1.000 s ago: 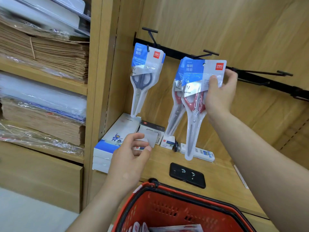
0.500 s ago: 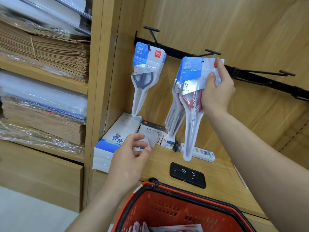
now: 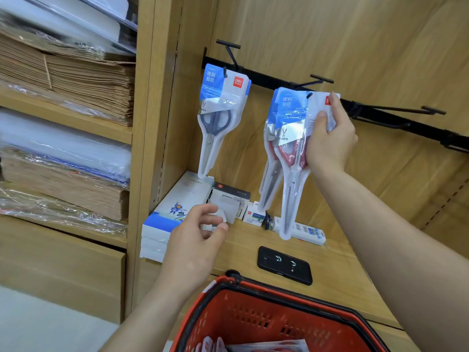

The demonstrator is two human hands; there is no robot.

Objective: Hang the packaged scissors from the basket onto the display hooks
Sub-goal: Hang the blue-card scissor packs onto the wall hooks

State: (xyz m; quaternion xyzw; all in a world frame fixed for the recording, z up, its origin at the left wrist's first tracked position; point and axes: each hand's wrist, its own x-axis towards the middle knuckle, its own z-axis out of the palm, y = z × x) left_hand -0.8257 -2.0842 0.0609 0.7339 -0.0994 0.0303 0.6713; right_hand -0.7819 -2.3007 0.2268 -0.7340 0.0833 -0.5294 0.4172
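Packaged scissors (image 3: 291, 118) perhaps on hook (image 3: 308, 83), phone (image 3: 284, 265) below

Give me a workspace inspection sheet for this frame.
Surface: light wooden shelf under black hook rail.
Job's things: grey-handled packaged scissors hang on left black hook; red-handled packaged scissors at middle hook; right hook bare; red plastic basket holds more packs.
Clutter: flat black phone-like slab, stacked white boxes, long white box.
Hands: right hand grips red-handled pack's card; left hand hovers above basket, holding nothing.
Cables: nothing seen.
Surroundings: wrapped brown paper stacks on left shelves.
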